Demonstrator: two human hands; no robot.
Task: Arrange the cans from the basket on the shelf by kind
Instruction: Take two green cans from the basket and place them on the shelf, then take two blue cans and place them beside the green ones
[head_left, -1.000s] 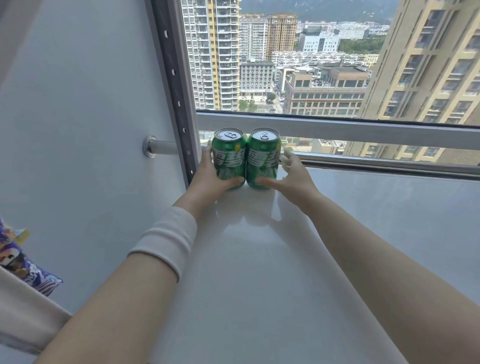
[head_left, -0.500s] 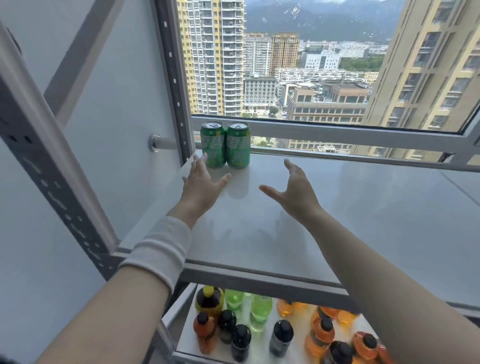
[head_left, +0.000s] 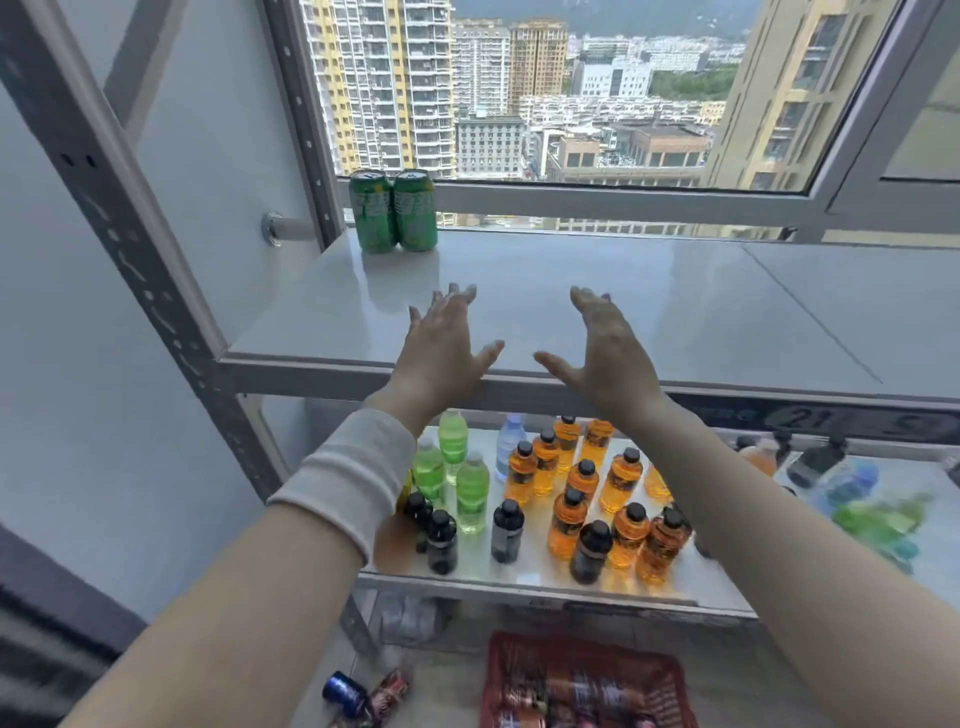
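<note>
Two green cans (head_left: 393, 210) stand upright side by side at the back left corner of the white top shelf (head_left: 649, 312). My left hand (head_left: 444, 351) and my right hand (head_left: 605, 348) hover over the shelf's front edge, fingers spread, holding nothing, well short of the cans. On the floor below lies a red basket (head_left: 582, 680) with blurred cans inside. A blue can (head_left: 344, 693) and a dark red can (head_left: 387, 688) lie loose on the floor to the basket's left.
The lower shelf (head_left: 519, 574) carries several green, orange, black and clear bottles. A grey perforated upright (head_left: 119, 218) frames the left side. A window frame (head_left: 623, 200) runs behind the top shelf, and a wall closes off the left.
Both hands let go of the green cans and drew back to the shelf's front edge. The view tilted down, bringing the lower shelf, the basket and the floor cans into sight.
</note>
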